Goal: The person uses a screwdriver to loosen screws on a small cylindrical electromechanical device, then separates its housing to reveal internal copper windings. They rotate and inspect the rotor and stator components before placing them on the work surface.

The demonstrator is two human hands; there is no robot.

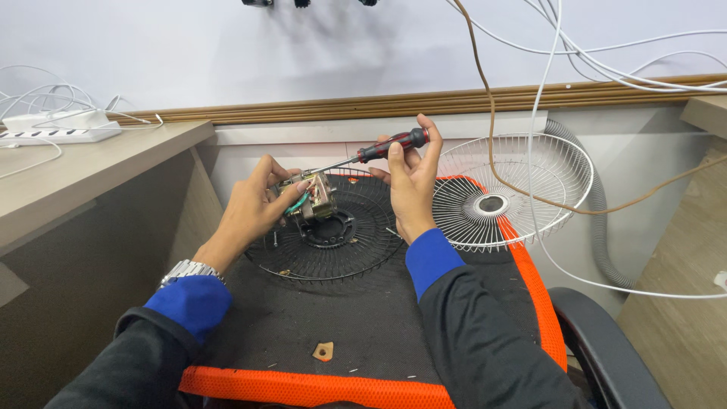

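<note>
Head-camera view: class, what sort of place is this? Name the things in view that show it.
Probably an improvised repair spot in an office or home room, not a proper workshop. The fan motor and black fan grille sit on an orange-edged chair seat, between plain desks, with a power strip and loose cables.

Screwdriver [379, 151] (red-handled) meets fan motor [316, 198], both held.

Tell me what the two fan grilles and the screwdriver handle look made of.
Black grille: thin wire, probably painted metal, matte dark. White grille: similar wire, glossy white coating. Screwdriver in the right hand: red-and-black handle, likely plastic or rubber, with a shiny metal shaft.
</note>
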